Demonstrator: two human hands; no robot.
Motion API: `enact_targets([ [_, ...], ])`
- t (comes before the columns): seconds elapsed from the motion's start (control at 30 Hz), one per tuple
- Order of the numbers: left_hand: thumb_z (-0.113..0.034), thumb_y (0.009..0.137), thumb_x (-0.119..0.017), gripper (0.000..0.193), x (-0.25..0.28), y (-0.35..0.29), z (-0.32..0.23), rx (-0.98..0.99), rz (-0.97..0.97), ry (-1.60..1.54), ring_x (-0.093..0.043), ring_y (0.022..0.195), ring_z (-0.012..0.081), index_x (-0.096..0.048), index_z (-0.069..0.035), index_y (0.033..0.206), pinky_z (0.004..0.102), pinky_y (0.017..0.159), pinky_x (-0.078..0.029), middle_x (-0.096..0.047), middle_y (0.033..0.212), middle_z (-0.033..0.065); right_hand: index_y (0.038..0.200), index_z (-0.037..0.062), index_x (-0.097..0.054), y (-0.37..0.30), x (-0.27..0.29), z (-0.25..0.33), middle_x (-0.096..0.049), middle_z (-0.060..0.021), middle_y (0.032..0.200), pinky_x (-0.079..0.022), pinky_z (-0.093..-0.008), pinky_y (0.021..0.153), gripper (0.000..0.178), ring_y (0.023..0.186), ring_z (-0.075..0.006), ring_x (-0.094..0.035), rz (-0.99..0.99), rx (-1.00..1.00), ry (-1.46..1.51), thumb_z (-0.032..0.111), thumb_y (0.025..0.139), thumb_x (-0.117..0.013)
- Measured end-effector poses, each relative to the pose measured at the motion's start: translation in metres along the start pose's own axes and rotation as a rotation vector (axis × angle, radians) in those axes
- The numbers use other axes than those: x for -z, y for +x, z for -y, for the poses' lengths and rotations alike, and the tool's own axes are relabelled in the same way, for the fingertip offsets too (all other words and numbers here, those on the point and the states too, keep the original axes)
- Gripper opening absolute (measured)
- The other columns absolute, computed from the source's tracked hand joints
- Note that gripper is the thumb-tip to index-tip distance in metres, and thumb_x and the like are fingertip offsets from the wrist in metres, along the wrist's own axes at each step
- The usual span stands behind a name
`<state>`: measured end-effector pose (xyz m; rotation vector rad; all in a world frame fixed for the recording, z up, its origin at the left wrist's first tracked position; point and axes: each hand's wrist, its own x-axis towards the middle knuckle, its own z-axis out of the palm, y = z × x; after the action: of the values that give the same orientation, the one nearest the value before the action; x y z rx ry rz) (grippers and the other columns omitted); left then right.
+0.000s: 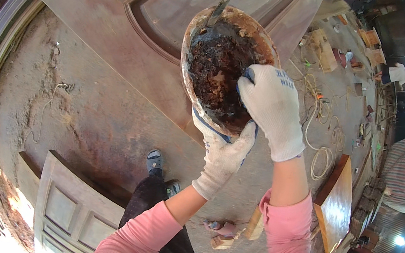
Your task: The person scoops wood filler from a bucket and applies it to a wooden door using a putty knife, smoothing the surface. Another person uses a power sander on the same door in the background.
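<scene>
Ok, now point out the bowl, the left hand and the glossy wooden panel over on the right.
Bowl (pixel 260 41): head view, on the inner wall at its upper right.
Left hand (pixel 223 154): head view, on the middle of the glove.
Glossy wooden panel (pixel 335 212): head view, on its shiny face.

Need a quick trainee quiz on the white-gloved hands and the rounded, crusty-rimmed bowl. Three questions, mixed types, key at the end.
1. Multiple choice: Which hand supports the rounded, crusty-rimmed bowl from below, thumb at its near rim?
A) left
B) right
C) neither

2. True or false: A flat, narrow, grey-brown tool leans at the bowl's far edge, away from both hands.

3. Fill in: The long fabric sleeves on the person's forearms are ____ in colour.

Key:
1. A, the white-gloved left hand
2. True
3. Pink
</scene>
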<state>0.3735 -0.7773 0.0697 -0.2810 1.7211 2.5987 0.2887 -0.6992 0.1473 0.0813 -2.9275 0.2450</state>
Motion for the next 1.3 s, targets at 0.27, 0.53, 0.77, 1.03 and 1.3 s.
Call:
enact_targets([
  [0.27,-0.01,0.079,-0.084,0.105,0.007,0.002,0.017,0.007,0.077,-0.065,-0.038,0.137,0.0254,-0.012,-0.001,0.155,0.0407,0.116,-0.033,-0.033,0.151,0.0156,0.09,0.0019,-0.061,-0.015,-0.005,0.007,-0.065,-0.0225,0.08,-0.051,-0.0484,0.069,0.018,0.082,-0.0435,-0.065,0.052,-0.155,0.092,0.018,0.096,-0.06],
  [0.53,-0.023,0.075,-0.087,0.123,0.017,0.004,0.038,-0.008,0.129,0.081,-0.024,0.145,0.0316,0.0,0.0,0.158,0.0427,0.122,-0.021,-0.021,0.156,0.0191,0.101,0.0039,-0.06,-0.023,-0.007,0.013,-0.067,-0.021,0.085,-0.052,-0.049,0.07,0.013,0.083,-0.0427,-0.066,0.031,-0.125,0.192,0.016,0.098,-0.058],
  [0.77,-0.033,0.074,-0.09,0.128,0.015,0.006,0.041,-0.194,0.084,0.291,-0.023,0.147,0.0323,0.001,0.001,0.157,0.0431,0.122,-0.02,-0.02,0.157,0.02,0.102,0.0056,-0.057,-0.028,-0.01,0.014,-0.066,-0.0158,0.074,-0.054,-0.0436,0.06,0.012,0.07,-0.0347,-0.069,0.004,0.013,0.084,0.016,0.097,-0.06],
  [1.03,-0.031,0.072,-0.091,0.129,0.015,0.004,0.044,-0.165,0.027,0.347,-0.029,0.143,0.0315,0.001,0.002,0.155,0.0432,0.121,-0.023,-0.023,0.154,0.0201,0.1,0.0048,-0.056,-0.028,-0.016,0.013,-0.065,-0.0135,0.071,-0.055,-0.0414,0.06,0.012,0.069,-0.0318,-0.069,-0.152,0.097,0.167,0.016,0.097,-0.06],
  [1.3,-0.01,0.082,-0.08,0.102,0.008,0.007,0.018,-0.117,0.021,0.025,-0.042,0.132,0.0256,-0.009,-0.001,0.154,0.0401,0.114,-0.035,-0.037,0.145,0.0153,0.098,-0.0002,-0.063,-0.026,-0.017,0.002,-0.066,-0.0175,0.08,-0.05,-0.0373,0.063,0.016,0.068,-0.0308,-0.064,-0.193,-0.09,0.517,0.015,0.099,-0.058],
])
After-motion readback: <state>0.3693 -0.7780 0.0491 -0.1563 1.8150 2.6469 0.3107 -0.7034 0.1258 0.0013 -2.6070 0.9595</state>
